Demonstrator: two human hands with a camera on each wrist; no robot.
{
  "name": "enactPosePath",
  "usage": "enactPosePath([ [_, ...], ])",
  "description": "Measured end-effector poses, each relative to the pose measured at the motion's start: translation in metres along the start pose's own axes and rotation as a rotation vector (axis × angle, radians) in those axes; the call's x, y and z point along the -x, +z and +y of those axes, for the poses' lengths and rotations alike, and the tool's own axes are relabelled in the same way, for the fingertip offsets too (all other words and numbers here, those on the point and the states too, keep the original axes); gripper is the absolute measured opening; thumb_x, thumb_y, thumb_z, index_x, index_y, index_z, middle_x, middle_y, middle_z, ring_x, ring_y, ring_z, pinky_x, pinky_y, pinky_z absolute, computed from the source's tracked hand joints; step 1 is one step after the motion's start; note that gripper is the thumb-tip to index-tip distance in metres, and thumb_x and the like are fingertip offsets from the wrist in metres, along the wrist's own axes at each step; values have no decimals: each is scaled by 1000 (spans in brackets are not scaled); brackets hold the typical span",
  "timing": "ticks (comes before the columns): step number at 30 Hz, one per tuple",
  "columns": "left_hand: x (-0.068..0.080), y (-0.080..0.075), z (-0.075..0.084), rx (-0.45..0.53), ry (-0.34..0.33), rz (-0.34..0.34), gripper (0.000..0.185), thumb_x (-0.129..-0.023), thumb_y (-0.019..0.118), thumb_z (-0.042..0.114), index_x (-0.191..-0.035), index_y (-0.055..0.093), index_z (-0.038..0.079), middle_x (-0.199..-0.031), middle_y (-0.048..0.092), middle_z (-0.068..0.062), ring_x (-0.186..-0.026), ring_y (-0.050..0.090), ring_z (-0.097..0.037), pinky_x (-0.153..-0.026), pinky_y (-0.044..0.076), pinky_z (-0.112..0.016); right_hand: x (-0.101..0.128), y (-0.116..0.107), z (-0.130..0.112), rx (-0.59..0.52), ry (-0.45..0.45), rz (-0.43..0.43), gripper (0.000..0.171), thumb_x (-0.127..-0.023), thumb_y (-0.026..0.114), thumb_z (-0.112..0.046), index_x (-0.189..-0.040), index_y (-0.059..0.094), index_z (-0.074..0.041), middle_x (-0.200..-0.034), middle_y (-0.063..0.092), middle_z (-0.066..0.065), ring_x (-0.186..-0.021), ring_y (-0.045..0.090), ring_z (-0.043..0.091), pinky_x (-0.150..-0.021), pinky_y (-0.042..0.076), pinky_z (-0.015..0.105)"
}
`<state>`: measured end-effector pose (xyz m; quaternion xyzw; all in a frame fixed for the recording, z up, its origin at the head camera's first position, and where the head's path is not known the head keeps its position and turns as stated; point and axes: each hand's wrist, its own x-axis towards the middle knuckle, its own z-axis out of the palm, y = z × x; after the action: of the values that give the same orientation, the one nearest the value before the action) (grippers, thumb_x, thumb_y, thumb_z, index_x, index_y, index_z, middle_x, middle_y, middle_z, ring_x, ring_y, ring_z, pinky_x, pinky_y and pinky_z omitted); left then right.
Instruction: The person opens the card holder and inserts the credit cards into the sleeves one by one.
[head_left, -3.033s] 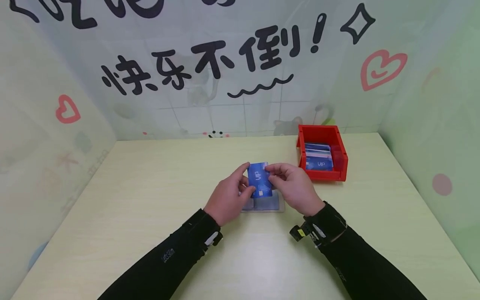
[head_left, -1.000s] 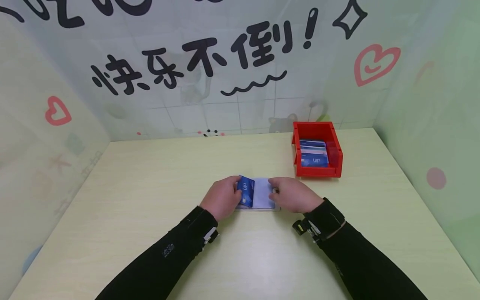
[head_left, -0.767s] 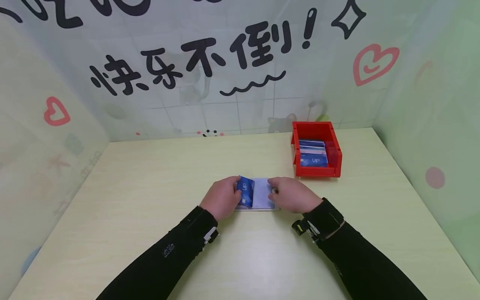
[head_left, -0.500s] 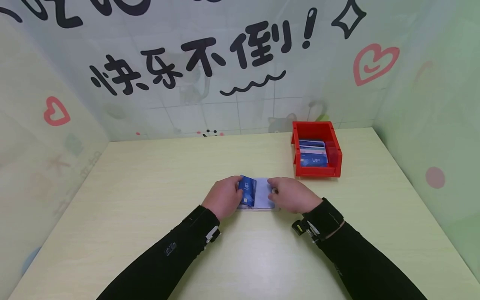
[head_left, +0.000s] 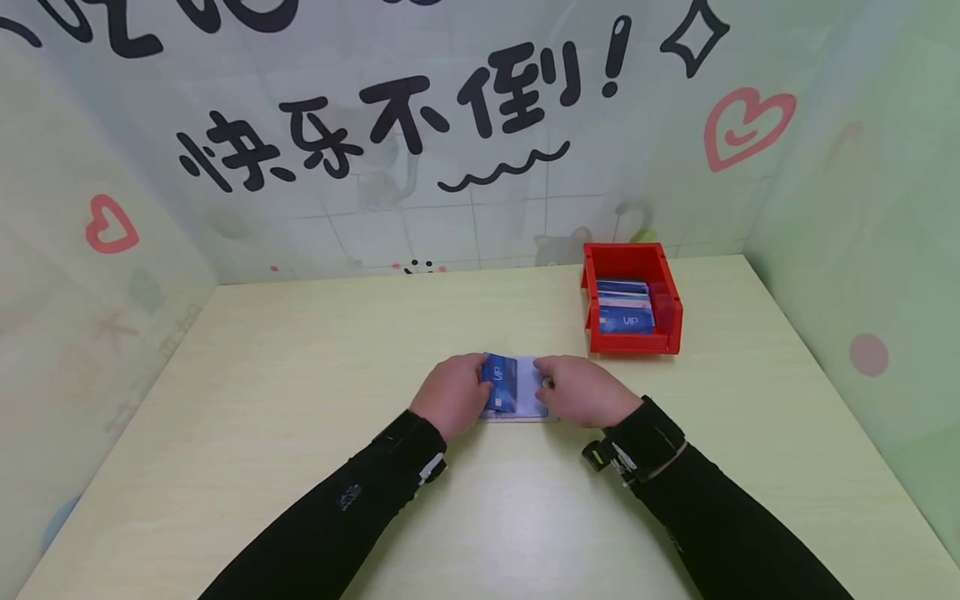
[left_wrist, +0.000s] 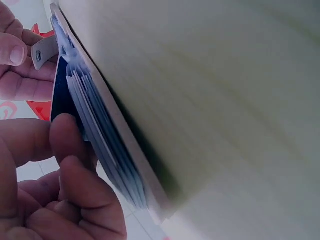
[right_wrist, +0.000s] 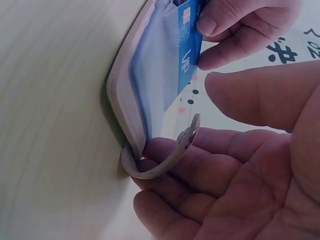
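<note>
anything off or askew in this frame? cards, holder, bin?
Nothing stands out. The left hand pinches a blue VIP card at the sleeves of the card holder, which lies flat on the table; the right hand steadies its strap. Cards sit stacked in the red bin.

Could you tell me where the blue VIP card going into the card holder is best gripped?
Pinch the blue VIP card by its free outer edge from the left, as the left hand does. Its other edge is going between the sleeves of the card holder, lying flat on the table.
</note>
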<state>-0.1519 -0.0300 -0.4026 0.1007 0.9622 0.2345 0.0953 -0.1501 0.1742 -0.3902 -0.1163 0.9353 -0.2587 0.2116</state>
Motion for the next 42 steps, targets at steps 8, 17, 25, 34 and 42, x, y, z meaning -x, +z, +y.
enactPosePath([
  [8, -1, 0, 7, -34, 11, -21, 45, -105, 65, 22, -146, 61, 3, -140, 69, -13, -122, 68, -28, -115, 49, -45, 0, 0, -2, 29, 0, -5, 61, -105, 65, -20, -159, 44, -5, -151, 58, 14, -119, 58, 28, -111, 53, 48],
  [17, -3, 4, 9, -41, 14, -28, 44, -105, 66, 21, -143, 62, 0, -137, 70, -14, -118, 68, -28, -112, 51, -45, -1, 1, -2, 33, 10, -13, 60, -105, 63, -20, -160, 43, -5, -147, 58, 13, -116, 58, 27, -99, 56, 38],
  [25, -3, 6, 13, -59, 13, -34, 47, -105, 65, 22, -146, 59, 0, -142, 66, -17, -125, 65, -30, -115, 49, -46, 0, -1, -1, 22, 22, 32, 63, -102, 68, -18, -159, 44, -4, -147, 60, 14, -115, 61, 27, -102, 58, 42],
  [34, -2, 7, 19, -69, 25, -54, 45, -104, 67, 26, -141, 64, 1, -137, 68, -16, -113, 66, -27, -111, 53, -45, -2, -1, 2, 6, 25, 65, 64, -101, 69, -17, -158, 44, -1, -150, 58, 16, -124, 62, 31, -111, 52, 51],
  [42, -3, 10, 24, -95, 63, -57, 43, -101, 70, 29, -132, 67, -1, -124, 70, -16, -101, 63, -25, -104, 56, -42, -1, -2, 3, -13, 35, 58, 62, -103, 64, -16, -160, 41, -1, -152, 56, 17, -128, 60, 33, -112, 51, 52],
])
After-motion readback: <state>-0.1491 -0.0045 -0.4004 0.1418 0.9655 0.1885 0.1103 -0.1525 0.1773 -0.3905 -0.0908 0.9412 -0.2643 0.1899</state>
